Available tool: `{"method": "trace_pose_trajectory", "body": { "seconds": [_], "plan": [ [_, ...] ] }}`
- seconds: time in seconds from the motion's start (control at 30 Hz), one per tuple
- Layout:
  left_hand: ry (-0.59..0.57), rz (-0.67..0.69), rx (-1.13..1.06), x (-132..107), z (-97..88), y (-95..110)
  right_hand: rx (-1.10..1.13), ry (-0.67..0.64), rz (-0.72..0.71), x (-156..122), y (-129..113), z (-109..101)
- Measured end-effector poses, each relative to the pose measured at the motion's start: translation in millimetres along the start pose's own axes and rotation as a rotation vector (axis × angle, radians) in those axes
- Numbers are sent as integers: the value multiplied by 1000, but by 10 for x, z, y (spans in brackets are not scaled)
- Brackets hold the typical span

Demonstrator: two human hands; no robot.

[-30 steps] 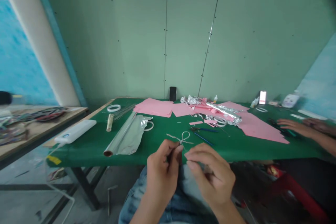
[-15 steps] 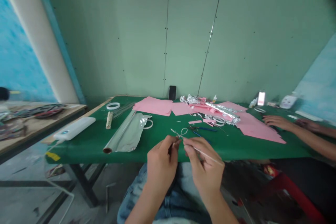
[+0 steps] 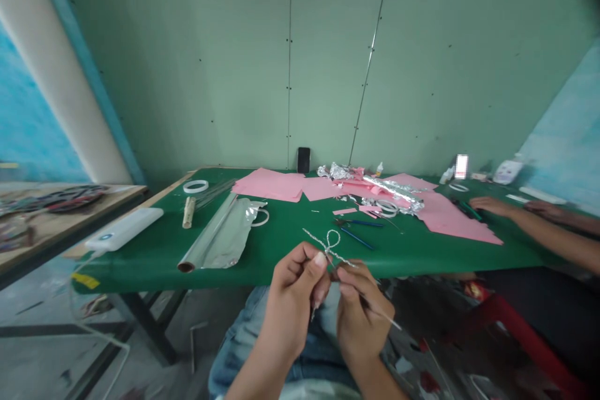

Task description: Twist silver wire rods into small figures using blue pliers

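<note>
Both my hands are raised in front of the green table [image 3: 281,244], pinching a thin twisted foil wire [image 3: 330,245] bent into a small loop with two tails. My left hand [image 3: 295,300] pinches the wire just left of the loop's base, fingers closed. My right hand [image 3: 359,309] pinches it from the right, and a long straight tail of the wire runs down and right past its knuckles. The loop stands just above my fingertips.
On the table lie a foil roll [image 3: 220,237], pink paper sheets [image 3: 269,184], crumpled foil [image 3: 389,190], blue-handled pliers [image 3: 354,231], tape rings [image 3: 195,186] and a white power bank [image 3: 124,229]. Another person's hands [image 3: 515,209] rest at the right. A red stool [image 3: 525,337] stands below.
My hands dropped slightly and drew closer together. The wire loop turned, so its tails now point up-left and down-right. The view shifted a little to the right.
</note>
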State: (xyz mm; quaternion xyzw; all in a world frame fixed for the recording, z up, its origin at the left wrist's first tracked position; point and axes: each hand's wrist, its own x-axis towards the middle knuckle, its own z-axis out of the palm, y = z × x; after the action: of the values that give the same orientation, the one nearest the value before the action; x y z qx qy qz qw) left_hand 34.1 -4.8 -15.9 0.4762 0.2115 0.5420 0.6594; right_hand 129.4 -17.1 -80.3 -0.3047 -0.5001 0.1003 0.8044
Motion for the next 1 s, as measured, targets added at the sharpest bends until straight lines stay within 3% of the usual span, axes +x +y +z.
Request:
{"method": "trace_pose_trajectory", "body": {
  "seconds": [0.17,0.3,0.4,0.5,0.63,0.77,0.9,1.0],
  "plan": [
    [-45,-51,-74,-9,0,33,110,-16,247,142,81,-1],
    [-120,-87,-4,4,-40,43,119,-193,322,553,61,-37],
    [-134,-71,35,19,-45,59,87,-289,300,868,-53,-130],
    [-102,-6,121,17,-25,102,-52,-346,177,1037,-233,-249],
    [-21,100,325,-25,-20,140,-383,-390,-210,1017,-425,-337],
    [60,211,641,-67,-57,121,-412,-455,-430,979,-514,-339],
    [-6,320,991,-69,-86,92,-421,-656,-566,1133,-613,-277],
    [-67,418,1181,-60,-80,108,-499,-888,-546,1307,-698,-173]
  ]
}}
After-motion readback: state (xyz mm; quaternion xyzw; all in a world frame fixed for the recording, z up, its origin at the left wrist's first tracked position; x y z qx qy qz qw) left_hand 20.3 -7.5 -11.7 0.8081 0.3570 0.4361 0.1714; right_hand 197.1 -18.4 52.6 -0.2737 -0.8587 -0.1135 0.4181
